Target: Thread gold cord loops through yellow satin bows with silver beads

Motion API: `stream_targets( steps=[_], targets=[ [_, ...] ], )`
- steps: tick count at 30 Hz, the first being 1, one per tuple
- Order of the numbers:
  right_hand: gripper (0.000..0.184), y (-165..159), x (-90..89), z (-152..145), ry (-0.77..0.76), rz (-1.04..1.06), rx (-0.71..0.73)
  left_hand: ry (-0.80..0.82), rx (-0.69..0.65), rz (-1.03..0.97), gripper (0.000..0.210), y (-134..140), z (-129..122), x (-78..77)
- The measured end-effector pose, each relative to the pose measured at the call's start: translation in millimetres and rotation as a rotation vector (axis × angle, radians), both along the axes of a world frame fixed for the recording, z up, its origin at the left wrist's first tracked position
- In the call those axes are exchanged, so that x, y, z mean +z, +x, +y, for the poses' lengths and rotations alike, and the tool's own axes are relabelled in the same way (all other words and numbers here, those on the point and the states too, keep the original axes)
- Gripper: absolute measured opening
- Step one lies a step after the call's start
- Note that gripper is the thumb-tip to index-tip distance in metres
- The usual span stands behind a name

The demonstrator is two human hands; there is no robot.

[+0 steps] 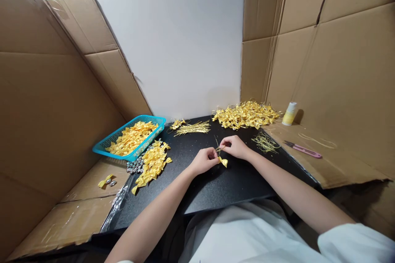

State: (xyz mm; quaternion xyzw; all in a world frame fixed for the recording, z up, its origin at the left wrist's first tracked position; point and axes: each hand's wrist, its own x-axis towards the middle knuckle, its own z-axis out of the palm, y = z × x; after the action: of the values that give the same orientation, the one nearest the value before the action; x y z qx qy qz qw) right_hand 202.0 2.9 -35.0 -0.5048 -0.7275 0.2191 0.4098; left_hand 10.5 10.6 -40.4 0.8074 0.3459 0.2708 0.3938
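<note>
left hand [204, 160] pinched a yellow ribbon bow [223, 161] just above the counter [216, 185]; right hand [235, 146] beside it gripped a gold thread [217, 144]. tying step judged underway. next move calls for steady thread tension.

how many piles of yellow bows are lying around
4: one in the basket, one loose pile beside it, a small one at the desk's back, a big heap back right. More may be hidden.

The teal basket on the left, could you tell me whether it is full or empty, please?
Full: the teal basket holds a heap of yellow bows rising to about its rim.
</note>
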Motion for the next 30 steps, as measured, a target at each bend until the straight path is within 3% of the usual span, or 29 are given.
stream_targets(
  steps=[10, 20, 30],
  targets=[
    [0.006, -8.7, -0.5, -3.3, 0.085, 0.139, -0.038, -0.204, 0.263, -0.319, 0.023, 1.3, 12.9, -8.2],
    [0.009, -18.5, -12.5, -4.2, 0.053, 0.206, -0.107, -0.218, 0.287, -0.465, 0.035, 5.4, 6.3, -3.8],
    [0.010, -20.9, -7.8, -9.3, 0.276, 0.195, -0.035, -0.126, 0.270, -0.479, 0.034, 5.8, 7.8, -7.8]
  ],
)
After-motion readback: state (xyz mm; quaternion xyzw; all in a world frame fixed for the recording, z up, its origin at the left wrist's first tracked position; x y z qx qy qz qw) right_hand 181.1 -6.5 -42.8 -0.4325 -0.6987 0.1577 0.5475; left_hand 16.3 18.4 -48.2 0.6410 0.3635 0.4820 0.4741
